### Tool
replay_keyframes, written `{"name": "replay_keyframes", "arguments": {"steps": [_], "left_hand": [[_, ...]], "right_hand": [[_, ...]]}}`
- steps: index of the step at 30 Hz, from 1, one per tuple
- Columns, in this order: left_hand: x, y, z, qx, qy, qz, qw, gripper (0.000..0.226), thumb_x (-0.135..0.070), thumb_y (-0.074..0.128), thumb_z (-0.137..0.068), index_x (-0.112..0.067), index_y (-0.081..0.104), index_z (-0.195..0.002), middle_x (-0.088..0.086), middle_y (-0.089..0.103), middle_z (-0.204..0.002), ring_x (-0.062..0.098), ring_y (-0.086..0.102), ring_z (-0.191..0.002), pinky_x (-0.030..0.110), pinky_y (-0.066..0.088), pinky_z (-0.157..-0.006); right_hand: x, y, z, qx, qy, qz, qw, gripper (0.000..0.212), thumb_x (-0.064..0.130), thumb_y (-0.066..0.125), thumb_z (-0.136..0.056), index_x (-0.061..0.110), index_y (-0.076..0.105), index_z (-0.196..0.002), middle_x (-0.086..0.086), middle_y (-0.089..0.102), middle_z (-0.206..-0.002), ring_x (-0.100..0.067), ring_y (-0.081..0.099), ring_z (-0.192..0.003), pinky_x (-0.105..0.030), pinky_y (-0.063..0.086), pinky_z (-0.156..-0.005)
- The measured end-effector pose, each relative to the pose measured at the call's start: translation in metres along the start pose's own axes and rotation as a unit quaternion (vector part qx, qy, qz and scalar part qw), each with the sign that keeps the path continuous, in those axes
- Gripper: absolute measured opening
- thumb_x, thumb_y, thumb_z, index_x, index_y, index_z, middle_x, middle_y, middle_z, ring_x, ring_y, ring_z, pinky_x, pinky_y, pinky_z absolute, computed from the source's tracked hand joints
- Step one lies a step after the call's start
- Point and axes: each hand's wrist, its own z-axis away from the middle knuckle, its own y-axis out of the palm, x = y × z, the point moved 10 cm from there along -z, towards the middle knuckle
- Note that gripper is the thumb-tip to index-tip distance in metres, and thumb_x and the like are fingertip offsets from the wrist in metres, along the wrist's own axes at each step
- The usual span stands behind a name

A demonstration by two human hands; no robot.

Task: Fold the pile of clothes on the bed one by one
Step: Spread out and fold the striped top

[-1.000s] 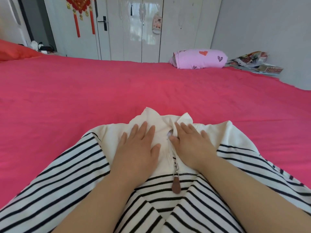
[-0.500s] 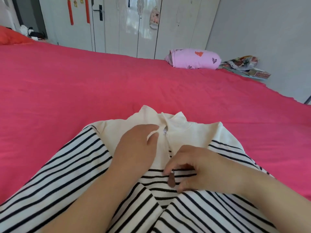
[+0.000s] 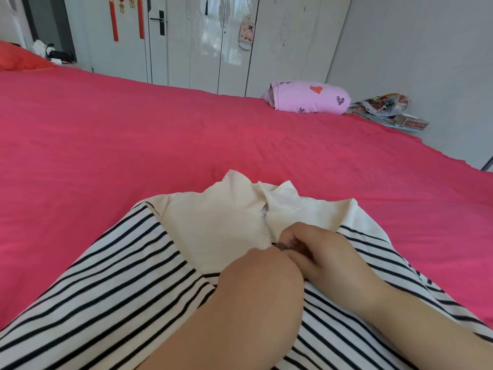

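At the back, red tassels (image 3: 114, 20), a black door handle (image 3: 160, 20), glossy white wardrobe (image 3: 213, 49) with a small tag (image 3: 246, 32) of unreadable writing, then a folded pink garment (image 3: 306, 100) on the pink-red bed sheet (image 3: 106, 145). At the near edge, striped zip top (image 3: 120, 276) spread flat; left hand (image 3: 262, 271) at its zipper (image 3: 266, 228), fingers hidden, grip not possible to tell; right hand (image 3: 322, 253) pinching the dark zipper pull (image 3: 281, 245) with curled fingers (image 3: 296, 236).

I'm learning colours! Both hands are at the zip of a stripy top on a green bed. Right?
Not quite. The head view shows the bed is pink-red, not green. The left hand and right hand are at the zip of the stripy top.
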Motion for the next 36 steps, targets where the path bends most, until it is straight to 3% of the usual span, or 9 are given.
{"name": "replay_keyframes", "arguments": {"steps": [3,7,9,11,15,25,32,34,36], "left_hand": [[-0.003,0.003,0.006,-0.001,0.032,-0.032,0.999,0.035,-0.028,0.043,-0.096,-0.012,0.044,-0.127,0.000,0.046,-0.105,0.022,0.044,-0.111,0.028,0.029,-0.062],[-0.018,0.006,0.025,-0.024,0.127,-0.106,0.986,0.048,-0.026,0.039,-0.096,-0.011,0.031,-0.141,0.001,0.016,-0.145,0.021,0.026,-0.127,0.024,0.025,-0.059],[-0.020,0.014,0.027,0.022,0.133,-0.112,0.985,0.058,-0.028,0.036,-0.098,-0.011,0.012,-0.148,-0.001,-0.005,-0.156,0.022,0.006,-0.141,0.029,0.035,-0.089],[-0.017,0.024,0.024,0.073,0.115,-0.126,0.983,0.066,-0.035,0.035,-0.098,-0.014,-0.001,-0.149,-0.004,-0.020,-0.156,0.020,-0.012,-0.144,0.042,0.013,-0.113],[-0.015,0.037,0.022,0.116,0.096,-0.123,0.981,0.078,-0.045,0.039,-0.094,-0.016,-0.009,-0.148,-0.004,-0.026,-0.154,0.014,-0.023,-0.141,0.047,-0.008,-0.114],[-0.012,0.043,0.021,0.157,0.096,-0.079,0.980,0.081,-0.047,0.041,-0.093,-0.020,-0.010,-0.148,-0.007,-0.026,-0.153,0.014,-0.023,-0.141,0.046,-0.008,-0.115],[-0.014,0.044,0.020,0.160,0.116,-0.070,0.978,0.081,-0.048,0.043,-0.093,-0.019,-0.009,-0.148,-0.007,-0.023,-0.154,0.013,-0.021,-0.141,0.045,-0.007,-0.116],[-0.015,0.038,0.023,0.146,0.132,-0.068,0.978,0.077,-0.047,0.044,-0.092,-0.019,0.002,-0.150,-0.005,-0.011,-0.157,0.016,-0.010,-0.144,0.043,0.001,-0.117],[-0.012,0.012,0.023,0.066,0.151,-0.036,0.986,0.059,-0.045,0.045,-0.093,-0.020,0.031,-0.144,0.000,0.024,-0.152,0.019,0.020,-0.141,0.037,0.020,-0.114]], "right_hand": [[-0.013,0.002,-0.006,-0.013,0.073,-0.132,0.989,0.020,0.011,0.061,-0.087,0.025,0.054,-0.075,0.013,0.057,-0.066,-0.001,0.051,-0.059,-0.010,0.039,-0.058],[-0.030,0.011,-0.009,-0.023,0.166,-0.262,0.950,0.017,0.011,0.061,-0.086,0.020,0.058,-0.072,0.013,0.054,-0.058,-0.003,0.043,-0.054,-0.014,0.036,-0.053],[-0.037,0.013,-0.011,-0.034,0.200,-0.307,0.930,0.015,0.009,0.060,-0.086,0.016,0.058,-0.073,0.008,0.055,-0.059,-0.007,0.045,-0.056,-0.017,0.037,-0.053],[-0.039,0.014,-0.014,-0.039,0.221,-0.329,0.918,0.014,0.007,0.059,-0.087,0.012,0.058,-0.074,0.003,0.057,-0.058,-0.007,0.048,-0.054,-0.017,0.040,-0.053],[-0.047,0.020,-0.020,-0.053,0.257,-0.384,0.885,0.015,0.002,0.056,-0.089,0.010,0.059,-0.076,0.001,0.058,-0.057,-0.005,0.054,-0.053,-0.017,0.046,-0.058],[-0.076,0.021,-0.061,-0.099,0.295,-0.347,0.885,0.018,0.003,0.063,-0.083,0.011,0.062,-0.067,0.001,0.062,-0.050,-0.009,0.058,-0.052,-0.015,0.043,-0.051],[-0.081,0.005,-0.084,-0.198,0.270,-0.224,0.915,0.024,0.014,0.070,-0.080,0.023,0.061,-0.059,0.007,0.061,-0.060,-0.010,0.053,-0.057,-0.025,0.046,-0.064],[-0.078,0.007,-0.086,-0.192,0.256,-0.200,0.926,0.020,0.018,0.069,-0.081,0.023,0.062,-0.063,0.010,0.061,-0.061,-0.009,0.053,-0.059,-0.022,0.044,-0.062],[-0.076,0.006,-0.086,-0.173,0.242,-0.166,0.940,0.006,0.023,0.067,-0.083,0.023,0.065,-0.077,0.011,0.061,-0.068,-0.008,0.054,-0.064,-0.016,0.040,-0.059]]}}
